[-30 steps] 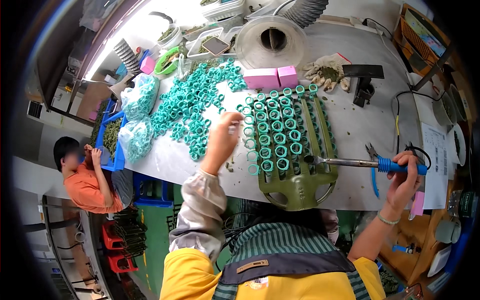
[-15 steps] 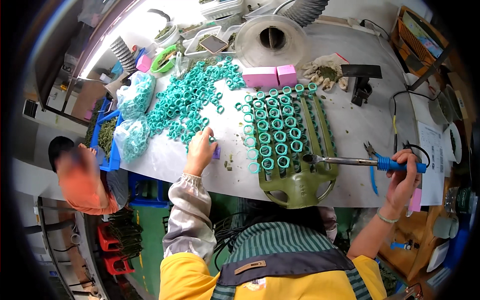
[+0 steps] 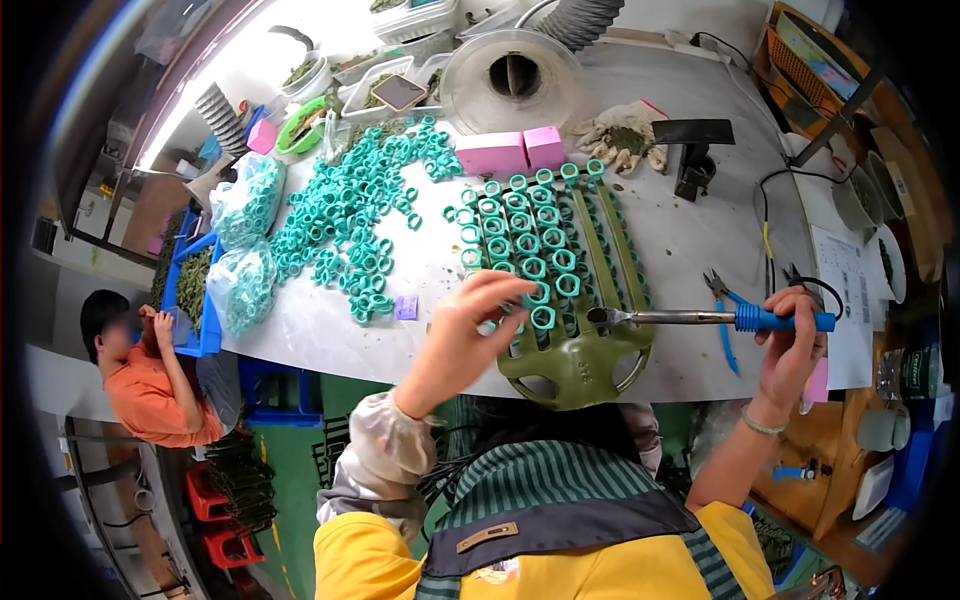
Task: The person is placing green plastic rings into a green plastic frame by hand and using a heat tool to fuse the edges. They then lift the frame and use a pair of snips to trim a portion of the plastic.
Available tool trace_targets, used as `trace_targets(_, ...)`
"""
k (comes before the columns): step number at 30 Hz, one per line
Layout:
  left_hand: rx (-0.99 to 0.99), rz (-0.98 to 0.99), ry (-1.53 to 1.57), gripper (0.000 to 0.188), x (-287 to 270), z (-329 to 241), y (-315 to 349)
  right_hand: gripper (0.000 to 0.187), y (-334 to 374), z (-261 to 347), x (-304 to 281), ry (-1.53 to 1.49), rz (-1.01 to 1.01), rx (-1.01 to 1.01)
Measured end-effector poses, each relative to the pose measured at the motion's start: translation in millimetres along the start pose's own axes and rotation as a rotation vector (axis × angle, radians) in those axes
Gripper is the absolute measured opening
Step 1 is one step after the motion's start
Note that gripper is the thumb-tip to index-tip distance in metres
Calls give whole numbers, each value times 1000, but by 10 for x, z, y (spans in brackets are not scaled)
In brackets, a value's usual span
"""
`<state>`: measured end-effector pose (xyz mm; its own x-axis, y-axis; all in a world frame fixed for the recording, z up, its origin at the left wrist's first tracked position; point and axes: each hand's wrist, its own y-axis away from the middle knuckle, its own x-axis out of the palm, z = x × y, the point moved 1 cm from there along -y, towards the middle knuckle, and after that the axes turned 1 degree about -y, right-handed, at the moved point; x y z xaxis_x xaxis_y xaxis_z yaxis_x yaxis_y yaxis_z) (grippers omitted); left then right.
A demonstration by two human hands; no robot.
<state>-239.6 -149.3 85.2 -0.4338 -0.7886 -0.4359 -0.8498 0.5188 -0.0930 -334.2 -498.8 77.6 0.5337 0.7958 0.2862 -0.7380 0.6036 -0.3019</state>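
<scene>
Past the teal rings [image 3: 330, 212] heaped left of my left hand [image 3: 465, 338], two bags [image 3: 240, 266] hold more; a blue crate [image 3: 211, 328] beyond holds green scraps [image 3: 190, 285]. Rings in rows line the slatted olive frame [image 3: 580, 376] under my curled left fingers; whether they pinch one, I can't tell. My right hand [image 3: 788, 362] grips the iron [image 3: 712, 317].

A head-worn fisheye, left of a pair, looks down and forward over the worktop [image 3: 715, 240]. The apron [image 3: 560, 495] is nearest, at the lower edge; the left hand [image 3: 462, 338] and right hand [image 3: 788, 355] lie within close range, and straight edges bow toward the rim.
</scene>
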Motion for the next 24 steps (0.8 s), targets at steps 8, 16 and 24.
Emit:
trace_targets(8, 324, -78, -367, 33, 570, 122, -163, 27, 30, -170, 14, -52, 43, 40)
trace_targets(16, 310, -73, -405, 29, 594, 174, -186, 26, 21, -168, 42, -84, 44, 86)
trace_targets(24, 131, -139, -213, 19, 74, 344, -382, 27, -79, -46, -241, 0, 5, 48)
